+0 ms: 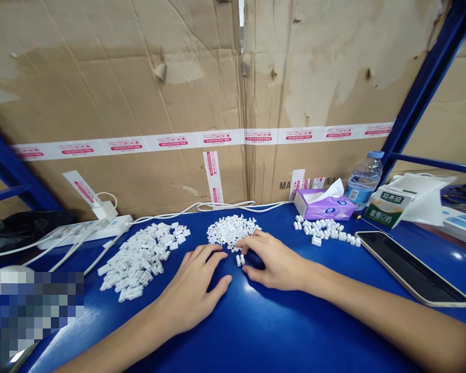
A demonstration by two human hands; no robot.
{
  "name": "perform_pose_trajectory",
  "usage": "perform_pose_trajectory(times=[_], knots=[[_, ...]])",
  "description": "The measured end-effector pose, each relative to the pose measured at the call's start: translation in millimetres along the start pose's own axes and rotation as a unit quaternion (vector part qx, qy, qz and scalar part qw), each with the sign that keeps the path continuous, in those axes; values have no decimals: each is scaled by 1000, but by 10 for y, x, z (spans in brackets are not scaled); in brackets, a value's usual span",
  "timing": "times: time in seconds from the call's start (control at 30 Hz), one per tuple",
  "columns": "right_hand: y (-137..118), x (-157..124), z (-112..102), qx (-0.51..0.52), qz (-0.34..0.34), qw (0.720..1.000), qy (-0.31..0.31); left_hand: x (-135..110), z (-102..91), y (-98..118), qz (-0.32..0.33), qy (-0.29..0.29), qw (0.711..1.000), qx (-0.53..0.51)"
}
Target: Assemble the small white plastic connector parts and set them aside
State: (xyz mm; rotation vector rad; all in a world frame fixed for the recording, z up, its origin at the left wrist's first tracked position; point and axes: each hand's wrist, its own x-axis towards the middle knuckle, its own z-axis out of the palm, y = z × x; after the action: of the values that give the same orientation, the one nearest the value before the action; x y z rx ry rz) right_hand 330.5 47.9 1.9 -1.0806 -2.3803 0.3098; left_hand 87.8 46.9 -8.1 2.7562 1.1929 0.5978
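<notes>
Between my hands, a small white plastic connector (240, 260) lies on the blue table. My right hand (275, 261) is beside it, thumb and fingers apart, its fingertips at the edge of a pile of tiny white plastic pieces (231, 230). My left hand (196, 290) rests on the table to the left of the connector, fingers curved with the thumb held away from them. Farther left spreads a large pile of white plastic housings (140, 259). At the right is a smaller group of white connectors (324, 229), similar to the one between my hands.
Behind the small group stands a purple tissue box (326, 206), with a water bottle (363, 178) and a green-and-white carton (388, 204) alongside. A phone (411, 267) lies at the right. A power strip (89, 230) with white cables is at the left, before a cardboard wall (140, 93).
</notes>
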Motion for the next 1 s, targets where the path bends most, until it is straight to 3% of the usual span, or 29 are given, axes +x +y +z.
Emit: perform_pose_trajectory(times=[0.23,0.4,0.5,0.6,0.73,1.0], knots=[[-24,-49,-146,-146,32,988,-34,-25,-7,-12,-26,-39,999,18],[-127,-152,-47,-219,119,967,-46,-56,-27,16,-38,-90,995,22],[-163,-191,35,-208,150,963,-87,-74,-51,21,-40,-132,990,26],[-176,-199,73,-163,165,964,-131,-87,-44,3,-29,-139,989,34],[-180,-192,74,-129,183,966,-132,-92,-20,-17,-10,-123,992,38],[-209,-182,37,-131,192,960,-155,-61,-62,49,-36,-154,987,40]])
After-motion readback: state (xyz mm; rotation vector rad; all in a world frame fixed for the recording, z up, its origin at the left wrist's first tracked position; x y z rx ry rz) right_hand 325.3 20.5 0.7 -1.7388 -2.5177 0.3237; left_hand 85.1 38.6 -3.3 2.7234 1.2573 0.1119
